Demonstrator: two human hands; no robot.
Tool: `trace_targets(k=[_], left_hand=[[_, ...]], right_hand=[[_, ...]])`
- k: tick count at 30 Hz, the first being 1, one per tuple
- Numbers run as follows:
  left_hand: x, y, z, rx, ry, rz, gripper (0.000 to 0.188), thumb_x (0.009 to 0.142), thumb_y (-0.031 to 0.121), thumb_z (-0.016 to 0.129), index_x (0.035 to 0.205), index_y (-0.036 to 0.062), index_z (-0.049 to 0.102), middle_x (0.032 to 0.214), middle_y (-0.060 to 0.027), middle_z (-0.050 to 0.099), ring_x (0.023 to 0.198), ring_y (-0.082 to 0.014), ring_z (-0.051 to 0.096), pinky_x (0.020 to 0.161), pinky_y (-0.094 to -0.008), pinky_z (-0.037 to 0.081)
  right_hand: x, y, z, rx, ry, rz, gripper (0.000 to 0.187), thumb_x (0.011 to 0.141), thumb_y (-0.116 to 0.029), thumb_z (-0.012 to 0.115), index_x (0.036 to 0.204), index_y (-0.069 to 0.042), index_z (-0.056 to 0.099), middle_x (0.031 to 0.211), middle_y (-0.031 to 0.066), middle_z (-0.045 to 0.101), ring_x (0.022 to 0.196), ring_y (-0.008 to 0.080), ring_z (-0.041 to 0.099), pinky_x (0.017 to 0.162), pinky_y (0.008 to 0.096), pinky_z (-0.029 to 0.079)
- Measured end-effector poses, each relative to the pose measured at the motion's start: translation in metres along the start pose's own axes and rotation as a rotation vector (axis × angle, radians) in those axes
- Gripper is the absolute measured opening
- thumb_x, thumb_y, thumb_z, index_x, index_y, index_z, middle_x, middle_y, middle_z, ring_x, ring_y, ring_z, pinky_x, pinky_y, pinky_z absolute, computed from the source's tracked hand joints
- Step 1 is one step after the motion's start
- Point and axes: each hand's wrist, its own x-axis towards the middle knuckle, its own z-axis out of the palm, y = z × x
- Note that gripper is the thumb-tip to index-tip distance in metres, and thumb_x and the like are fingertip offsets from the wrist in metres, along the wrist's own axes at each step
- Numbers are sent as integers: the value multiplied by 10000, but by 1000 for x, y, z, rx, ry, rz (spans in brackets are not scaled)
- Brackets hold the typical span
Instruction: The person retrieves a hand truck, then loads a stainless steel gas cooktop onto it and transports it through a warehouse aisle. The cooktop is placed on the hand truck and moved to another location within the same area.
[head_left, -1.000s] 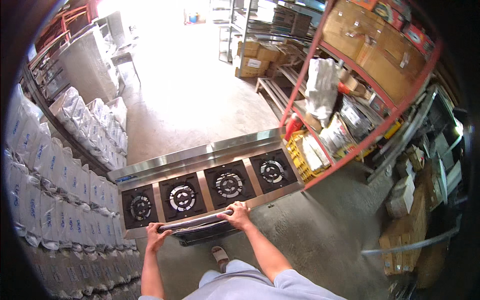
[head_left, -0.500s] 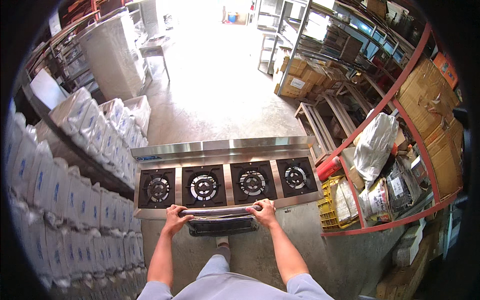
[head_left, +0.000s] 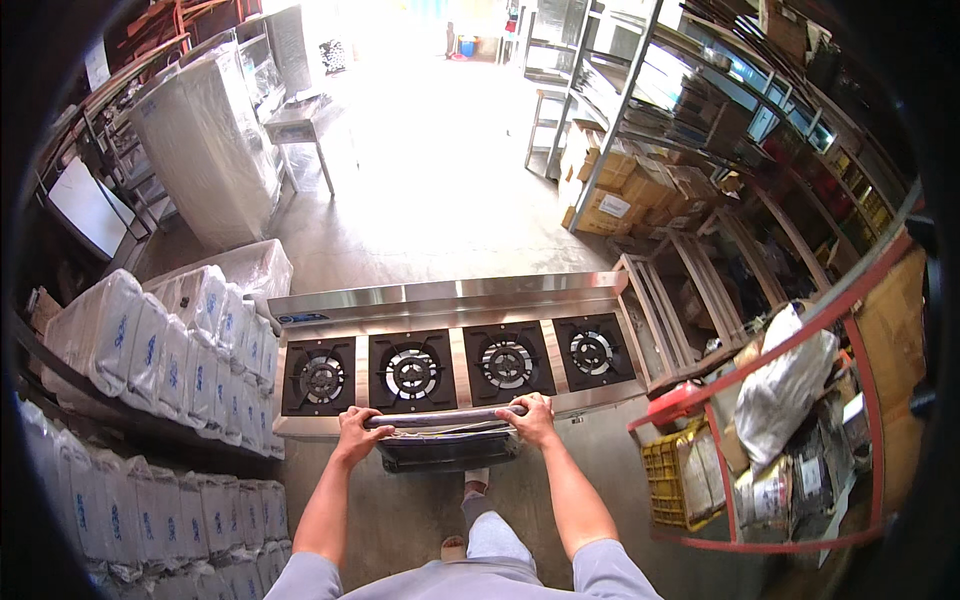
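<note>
My left hand (head_left: 356,434) and my right hand (head_left: 530,418) are wrapped around the two ends of a grey padded handle bar (head_left: 445,418). Just beyond the bar lies a wide stainless-steel gas stove (head_left: 461,350) with several black burners in a row and a raised steel back. The stove sits right up against the bar, and neither hand touches it. A black structure (head_left: 445,455) hangs below the bar. What carries the stove is mostly hidden beneath it. My feet show under the bar, in mid-stride.
Plastic-wrapped packages (head_left: 190,350) are stacked close on my left, with a tall wrapped cabinet (head_left: 205,150) beyond. On the right stand a red-framed rack (head_left: 720,547), a yellow crate (head_left: 680,475), a wooden frame (head_left: 680,300) and cardboard boxes (head_left: 610,190). Concrete floor (head_left: 420,235) stretches ahead into bright light.
The stove and I have moved forward between the racks. The packages, red-framed rack and boxes have shifted nearer and outward. My other leg is now in front; both hands keep their hold.
</note>
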Motion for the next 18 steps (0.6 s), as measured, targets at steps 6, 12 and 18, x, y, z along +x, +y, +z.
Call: trace_targets(k=[6,12,18], left_hand=[[144,3,2,1,-18,-5,500,695,441,901,1050,119,756,1080,-81,587,1120,-276,482,1011,-404,417],[274,24,-3,-16,-38,-48,488,694,401,902,1054,104,756,1102,-89,582,1139,-278,483,1021,-399,419],[400,39,-1,-47,-6,-55,474,717,386,893,1072,105,755,1127,-82,581,1155,-279,471,1062,-406,385]], right_hand=[[148,-15,4,-21,27,-30,540,705,-692,795,914,-193,794,1103,45,623,1193,274,481,1057,458,374],[283,-31,0,-4,-39,-1,544,723,-694,778,940,-195,789,1140,42,608,1230,284,454,1096,493,315],[421,-49,-10,-9,-80,-12,582,727,-704,768,981,-181,788,1199,48,596,1281,278,425,1132,536,277]])
